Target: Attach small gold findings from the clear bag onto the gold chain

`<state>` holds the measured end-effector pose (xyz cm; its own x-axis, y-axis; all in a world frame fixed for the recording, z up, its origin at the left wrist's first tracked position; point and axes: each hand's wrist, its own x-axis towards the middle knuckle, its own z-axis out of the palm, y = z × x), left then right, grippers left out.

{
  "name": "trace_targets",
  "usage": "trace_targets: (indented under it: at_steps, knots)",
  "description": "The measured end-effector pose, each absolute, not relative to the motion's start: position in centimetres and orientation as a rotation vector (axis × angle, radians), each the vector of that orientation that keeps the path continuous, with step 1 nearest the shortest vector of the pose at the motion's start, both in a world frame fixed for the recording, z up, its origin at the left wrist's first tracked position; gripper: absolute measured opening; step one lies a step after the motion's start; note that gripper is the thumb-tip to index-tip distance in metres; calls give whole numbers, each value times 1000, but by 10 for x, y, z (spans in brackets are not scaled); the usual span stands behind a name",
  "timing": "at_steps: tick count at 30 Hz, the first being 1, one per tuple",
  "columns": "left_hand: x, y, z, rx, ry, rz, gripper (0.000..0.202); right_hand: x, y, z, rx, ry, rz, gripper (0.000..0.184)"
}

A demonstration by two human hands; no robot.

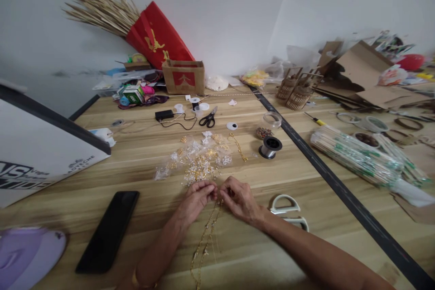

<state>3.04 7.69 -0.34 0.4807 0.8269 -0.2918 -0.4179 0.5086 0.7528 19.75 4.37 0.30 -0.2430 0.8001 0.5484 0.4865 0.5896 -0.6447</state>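
My left hand and my right hand meet near the front of the wooden table, fingers pinched together at the top end of a thin gold chain. The chain trails from my fingertips toward me across the wood. Just beyond my fingers lies a scattered heap of small gold and silver beads and findings, some in little clear bags. A short gold chain piece lies to the right of the heap.
A black phone lies left of my arms, white scissors handles right. A wire spool, bead jar, black scissors, a white box, a red bag and bundled sticks surround.
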Motion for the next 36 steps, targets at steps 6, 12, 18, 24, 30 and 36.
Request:
trace_targets:
  at_steps: [6, 12, 18, 24, 30, 36]
  knots:
    - [27, 80, -4, 683, 729, 834, 21, 198, 44, 3, -1024, -1896, 413, 10]
    - [26, 82, -3, 684, 749, 820, 21, 198, 44, 2, -1035, -1901, 426, 9]
    - [25, 82, -4, 685, 749, 822, 22, 198, 44, 3, -1034, -1902, 447, 10]
    - [25, 82, -5, 695, 746, 824, 22, 199, 44, 3, -1040, -1916, 445, 10]
    - [24, 82, -8, 706, 767, 834, 21, 199, 44, 1, -1035, -1916, 466, 8]
    - [24, 82, -7, 731, 785, 830, 19, 198, 44, 4, -1034, -1916, 459, 10]
